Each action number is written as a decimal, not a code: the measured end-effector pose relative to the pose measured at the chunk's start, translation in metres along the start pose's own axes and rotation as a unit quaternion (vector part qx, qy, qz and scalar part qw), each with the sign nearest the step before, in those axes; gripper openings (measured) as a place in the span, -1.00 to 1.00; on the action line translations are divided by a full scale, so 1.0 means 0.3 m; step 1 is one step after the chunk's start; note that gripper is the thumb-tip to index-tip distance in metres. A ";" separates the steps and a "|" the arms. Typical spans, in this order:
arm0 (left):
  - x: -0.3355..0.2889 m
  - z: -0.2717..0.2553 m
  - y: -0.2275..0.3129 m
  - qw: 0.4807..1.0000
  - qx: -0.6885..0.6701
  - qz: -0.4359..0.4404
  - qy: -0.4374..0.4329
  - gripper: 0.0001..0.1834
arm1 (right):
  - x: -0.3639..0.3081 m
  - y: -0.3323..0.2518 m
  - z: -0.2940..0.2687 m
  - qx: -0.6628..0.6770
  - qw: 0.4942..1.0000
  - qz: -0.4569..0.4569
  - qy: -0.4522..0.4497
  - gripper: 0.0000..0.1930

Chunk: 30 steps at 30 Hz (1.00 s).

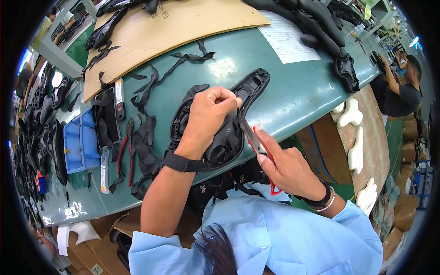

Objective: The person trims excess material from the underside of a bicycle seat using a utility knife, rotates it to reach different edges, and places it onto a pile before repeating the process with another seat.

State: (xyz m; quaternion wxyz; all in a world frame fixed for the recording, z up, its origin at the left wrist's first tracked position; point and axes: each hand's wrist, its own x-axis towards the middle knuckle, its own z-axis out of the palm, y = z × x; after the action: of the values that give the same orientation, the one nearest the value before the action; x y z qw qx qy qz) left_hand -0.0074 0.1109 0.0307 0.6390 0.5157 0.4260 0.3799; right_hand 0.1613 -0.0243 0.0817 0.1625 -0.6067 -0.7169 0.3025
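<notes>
A black bicycle saddle [224,142] lies underside up on the green table, its narrow nose pointing to the far right. Over its middle, my left hand [206,114] is closed in a pinch at the cover's edge; whatever lies between the fingertips is black and mostly hidden. My right hand [291,169] grips red-handled scissors [255,140], whose blades reach the saddle's right edge just below the left fingertips. To the left of the saddle is a heap of black trimmed strips [145,142].
Red-handled pliers [123,153], a blue plastic bin [79,140] and a black tray [104,121] lie to the left. Cardboard [183,27] and a paper sheet [288,41] cover the far side. More saddles [316,23] are piled beyond. A co-worker [398,91] is at the right.
</notes>
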 end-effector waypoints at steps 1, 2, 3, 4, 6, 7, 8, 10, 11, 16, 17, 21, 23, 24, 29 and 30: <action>-0.004 0.000 0.002 1.000 -0.001 0.001 -0.001 -0.92 | -0.013 -0.006 0.000 -0.004 1.000 -0.017 0.000 -0.41; -0.008 0.001 0.004 0.999 -0.044 0.006 0.014 -0.93 | -0.031 -0.016 0.000 -0.005 1.000 -0.017 0.001 -0.41; -0.007 0.001 0.005 0.996 -0.088 0.012 0.031 -0.93 | -0.048 -0.025 -0.002 -0.012 1.000 -0.013 -0.017 -0.40; -0.006 0.000 0.002 0.996 -0.087 0.014 0.030 -0.93 | -0.060 -0.035 -0.007 -0.018 0.999 -0.010 -0.035 -0.40; -0.005 -0.010 -0.016 0.971 -0.230 0.045 0.053 -0.95 | -0.070 -0.045 -0.020 -0.007 0.999 0.016 -0.051 -0.38; -0.003 -0.027 -0.023 0.968 -0.241 0.046 0.049 -0.93 | -0.071 -0.043 -0.022 -0.047 0.998 -0.001 -0.043 -0.39; -0.009 -0.034 -0.025 0.969 -0.237 0.048 0.051 -0.93 | -0.069 -0.042 -0.023 -0.086 0.996 -0.018 -0.034 -0.39; -0.023 -0.025 -0.002 0.898 0.248 0.326 0.162 -0.91 | -0.047 -0.025 -0.034 -0.128 0.991 -0.032 -0.019 -0.40; -0.034 -0.069 0.023 0.815 0.408 0.369 0.182 -0.86 | -0.030 -0.016 -0.041 -0.170 0.984 -0.046 -0.007 -0.40; -0.273 -0.161 0.078 0.905 0.413 0.044 0.092 -0.88 | 0.031 0.066 -0.096 -0.184 0.976 -0.112 0.030 -0.40; -0.313 -0.141 0.082 0.914 0.376 0.117 0.101 -0.87 | 0.047 0.076 -0.109 -0.200 0.971 -0.129 -0.004 -0.38; -0.322 -0.047 0.071 0.979 0.169 0.056 0.104 -0.85 | 0.109 0.086 -0.124 -0.223 0.960 -0.165 -0.041 -0.34; -0.319 0.004 0.038 0.874 0.458 0.103 0.126 -0.85 | 0.137 0.091 -0.129 -0.226 0.956 -0.181 -0.042 -0.34; -0.314 0.016 0.029 0.823 0.542 0.105 0.135 -0.86 | 0.146 0.098 -0.131 -0.218 0.957 -0.188 -0.048 -0.35; -0.265 -0.017 -0.019 0.877 0.442 0.164 0.088 -0.82 | 0.189 0.140 -0.141 -0.150 0.963 -0.209 -0.078 -0.35; -0.262 -0.020 -0.022 0.888 0.414 0.185 0.082 -0.81 | 0.196 0.154 -0.130 -0.128 0.962 -0.234 -0.063 -0.35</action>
State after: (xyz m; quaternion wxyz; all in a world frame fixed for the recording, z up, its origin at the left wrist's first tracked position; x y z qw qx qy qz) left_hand -0.0401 0.0390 0.0355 0.2485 0.7698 0.4921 0.3215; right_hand 0.2080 0.0455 0.0744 0.1039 -0.4175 -0.8804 0.1997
